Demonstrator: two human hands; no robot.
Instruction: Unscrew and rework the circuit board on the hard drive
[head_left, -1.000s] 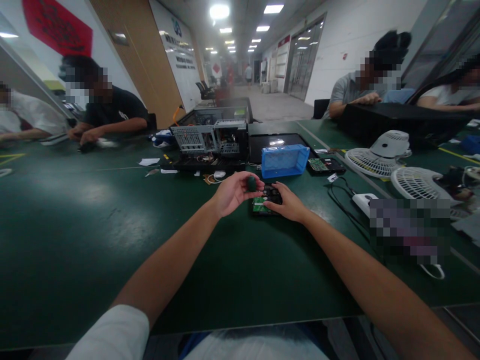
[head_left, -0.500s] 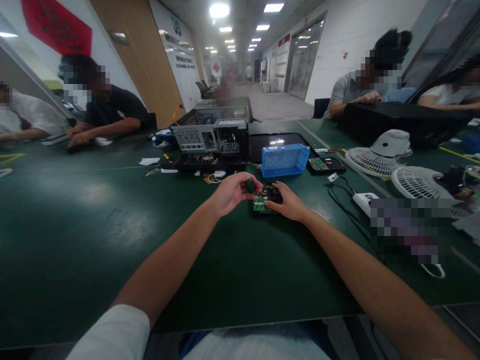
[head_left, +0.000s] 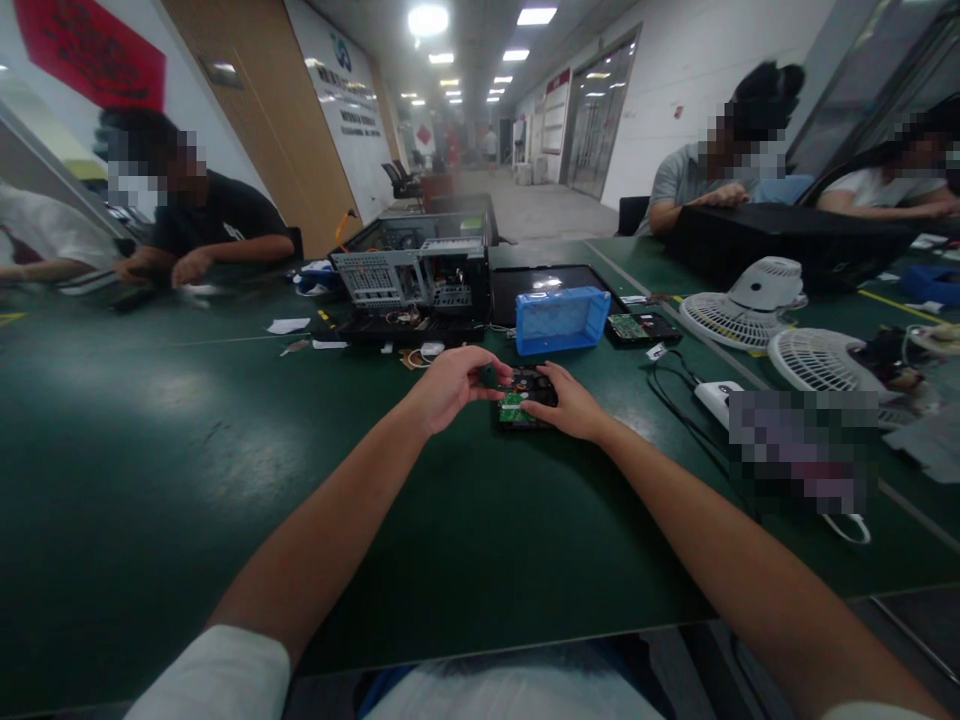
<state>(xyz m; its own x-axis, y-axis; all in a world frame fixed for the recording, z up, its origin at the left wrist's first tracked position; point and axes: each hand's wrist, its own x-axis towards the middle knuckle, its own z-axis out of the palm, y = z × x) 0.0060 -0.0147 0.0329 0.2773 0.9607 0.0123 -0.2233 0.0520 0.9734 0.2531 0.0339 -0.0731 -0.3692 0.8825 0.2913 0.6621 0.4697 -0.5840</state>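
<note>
A hard drive [head_left: 531,392] with a green circuit board lies on the table in front of me. My right hand [head_left: 576,405] grips it from the right, thumb across the near part and fingers at the far edge. My left hand [head_left: 459,388] is over its left side, with thumb and fingers closed around the dark green handle of what looks like a screwdriver [head_left: 489,376]. The tool's tip is hidden. Just beyond the drive stands a blue plastic bin [head_left: 562,322], tipped on its side. Another hard drive [head_left: 645,329] lies to the right of the bin.
An opened computer case [head_left: 412,275] stands beyond my left hand, with paper scraps and a cable before it. To the right are a power strip [head_left: 720,400] with black cords and white fan parts [head_left: 739,310]. Other people sit at the far sides of the green table [head_left: 450,560].
The view has shifted slightly, so everything sits a little further left. Both hands keep their hold at the drive. A person at the far left has moved their hands.
</note>
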